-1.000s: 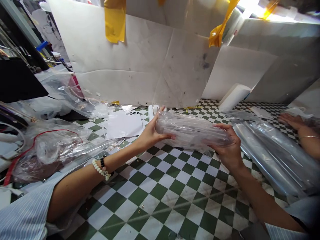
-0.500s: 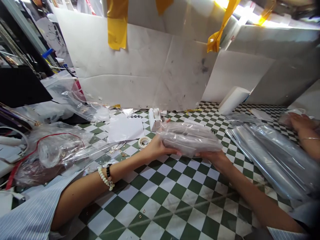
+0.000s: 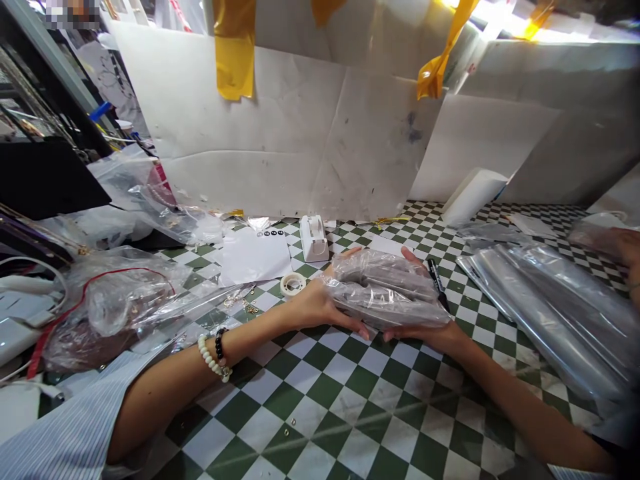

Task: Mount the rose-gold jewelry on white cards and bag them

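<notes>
Between my two hands is a clear plastic package (image 3: 385, 287) with greyish, rolled-looking contents that I cannot make out. My left hand (image 3: 317, 303) grips its left end, thumb along the near side and fingers round the far side. At the right end, my right hand (image 3: 433, 333) is wrapped under the near edge, with one fingertip showing at the far side. A black marker (image 3: 438, 283) lies just beyond the package's right end. Left of the package sit a roll of tape (image 3: 293, 285) and a white tape dispenser (image 3: 314, 239).
Stacked clear plastic sleeves (image 3: 545, 313) lie at the right, near another person's hand (image 3: 627, 250). A white paper sheet (image 3: 255, 257) and a heap of plastic bags (image 3: 115, 300) are at the left. White board (image 3: 280, 127) walls the back; a white roll (image 3: 473, 197) leans there.
The package has come slightly down and its near side has tilted, showing more of its top. My right fingertip now shows at the far edge. The other person's hand has shifted right.
</notes>
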{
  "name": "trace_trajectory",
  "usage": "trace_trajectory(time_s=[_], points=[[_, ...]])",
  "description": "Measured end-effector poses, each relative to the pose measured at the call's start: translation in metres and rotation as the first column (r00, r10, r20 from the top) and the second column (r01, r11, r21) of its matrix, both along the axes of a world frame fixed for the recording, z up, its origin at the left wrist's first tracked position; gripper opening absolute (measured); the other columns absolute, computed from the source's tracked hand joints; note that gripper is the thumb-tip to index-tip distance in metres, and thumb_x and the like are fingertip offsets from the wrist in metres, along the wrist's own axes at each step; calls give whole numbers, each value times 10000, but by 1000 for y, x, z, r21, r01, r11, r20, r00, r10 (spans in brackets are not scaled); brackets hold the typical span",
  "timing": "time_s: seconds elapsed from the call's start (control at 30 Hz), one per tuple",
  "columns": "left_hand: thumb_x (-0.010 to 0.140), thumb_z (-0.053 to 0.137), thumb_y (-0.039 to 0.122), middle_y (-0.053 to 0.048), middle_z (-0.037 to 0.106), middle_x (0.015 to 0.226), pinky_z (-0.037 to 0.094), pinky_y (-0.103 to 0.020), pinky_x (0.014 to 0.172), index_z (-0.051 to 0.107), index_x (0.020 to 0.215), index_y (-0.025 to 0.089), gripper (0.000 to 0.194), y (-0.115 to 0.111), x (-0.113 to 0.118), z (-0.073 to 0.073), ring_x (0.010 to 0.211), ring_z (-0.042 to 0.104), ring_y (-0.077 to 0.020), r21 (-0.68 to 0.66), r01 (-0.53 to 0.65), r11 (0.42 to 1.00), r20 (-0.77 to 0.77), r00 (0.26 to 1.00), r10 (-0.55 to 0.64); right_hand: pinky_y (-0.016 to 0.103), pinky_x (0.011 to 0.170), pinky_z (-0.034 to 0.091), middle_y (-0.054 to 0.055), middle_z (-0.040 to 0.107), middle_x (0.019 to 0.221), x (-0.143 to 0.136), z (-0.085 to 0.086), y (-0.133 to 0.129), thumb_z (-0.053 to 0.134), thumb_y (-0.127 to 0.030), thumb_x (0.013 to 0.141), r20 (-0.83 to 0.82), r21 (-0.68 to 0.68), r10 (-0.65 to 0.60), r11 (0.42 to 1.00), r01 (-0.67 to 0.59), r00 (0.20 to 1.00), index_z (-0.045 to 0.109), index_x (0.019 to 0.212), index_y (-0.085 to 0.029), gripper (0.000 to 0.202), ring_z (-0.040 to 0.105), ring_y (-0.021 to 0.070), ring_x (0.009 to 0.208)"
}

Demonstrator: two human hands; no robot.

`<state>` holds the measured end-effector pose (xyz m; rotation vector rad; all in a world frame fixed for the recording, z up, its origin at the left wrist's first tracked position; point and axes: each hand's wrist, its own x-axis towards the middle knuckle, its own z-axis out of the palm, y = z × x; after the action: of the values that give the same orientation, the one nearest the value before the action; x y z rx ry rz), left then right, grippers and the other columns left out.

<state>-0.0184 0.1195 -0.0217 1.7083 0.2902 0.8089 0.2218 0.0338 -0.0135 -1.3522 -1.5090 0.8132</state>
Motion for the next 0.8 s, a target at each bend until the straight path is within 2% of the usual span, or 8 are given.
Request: trace_trajectory(time_s=[0.1, 0.17, 0.3, 0.47, 0.53, 0.63, 0.73, 0.8], points=[[569, 951, 292, -105, 364, 1573, 280, -528, 1239, 167, 1570, 347, 1273, 1, -1, -1, 1436, 399, -319, 26, 7, 1000, -18, 1000, -6, 443, 1171, 422, -2, 623, 1320, -2, 1, 1, 948, -232, 485, 68, 57, 99, 993, -103, 993, 542, 1354, -403, 975, 563, 304, 1290], [583, 941, 292, -91, 335, 1588, 278, -517, 1242, 172, 1562, 360, 1246, 2, -1, -1, 1448, 377, -313, 72, 45, 996, -46, 998, -41, 441, 1173, 422, -1, 548, 1422, 0, -2, 2, 954, -219, 454, 70, 101, 117, 987, -124, 991, 486, 1403, -426, 1078, 517, 320, 1338], [604, 920, 293, -110, 426, 1512, 337, -496, 1214, 235, 1525, 321, 1148, 1, 0, -2, 1405, 429, -316, 140, 71, 988, -61, 996, -63, 438, 1165, 429, -1, 473, 1495, 7, -11, 5, 941, -247, 439, 56, 187, 127, 973, -135, 990, 465, 1429, -425, 1113, 490, 336, 1354], [794, 736, 307, -120, 621, 1264, 510, -505, 1000, 551, 1259, 203, 511, -6, 3, 2, 1125, 628, -306, 268, -108, 957, -118, 983, 144, 439, 1050, 537, -6, 617, 1269, 5, -7, 4, 902, -236, 522, 49, 183, 97, 977, -105, 994, 626, 1240, -407, 788, 601, 298, 1191], [828, 700, 306, -102, 659, 1190, 542, -463, 933, 600, 1184, 188, 388, -7, 3, 6, 1051, 656, -279, 282, -126, 951, -90, 983, 157, 435, 1002, 569, -13, 650, 1168, 1, -3, 4, 903, -225, 525, 40, 159, 63, 985, -69, 997, 661, 1140, -414, 688, 637, 282, 1110], [790, 764, 314, -104, 669, 1174, 545, -437, 951, 615, 1168, 163, 434, -7, 2, 10, 1067, 656, -274, 192, -94, 977, -50, 993, 105, 423, 975, 584, -15, 686, 1092, 0, 3, 5, 924, -223, 498, 13, 107, 10, 994, -11, 1000, 674, 1066, -415, 650, 670, 266, 1046], [704, 853, 294, -103, 656, 1224, 502, -463, 1047, 554, 1275, 174, 655, -3, 0, 15, 1153, 625, -293, 13, -88, 996, -46, 995, 88, 437, 918, 611, 15, 727, 1046, 5, 6, 8, 932, -302, 513, -63, 10, -10, 1000, 10, 998, 689, 1044, -359, 586, 701, 277, 1009], [683, 876, 307, -101, 617, 1306, 484, -463, 1081, 494, 1354, 209, 779, 1, -2, 17, 1217, 590, -298, -103, -138, 985, -42, 990, 134, 453, 915, 611, 33, 739, 1068, 10, 7, 12, 922, -406, 527, -178, -60, -42, 998, 31, 983, 698, 1028, -310, 557, 702, 287, 1031]])
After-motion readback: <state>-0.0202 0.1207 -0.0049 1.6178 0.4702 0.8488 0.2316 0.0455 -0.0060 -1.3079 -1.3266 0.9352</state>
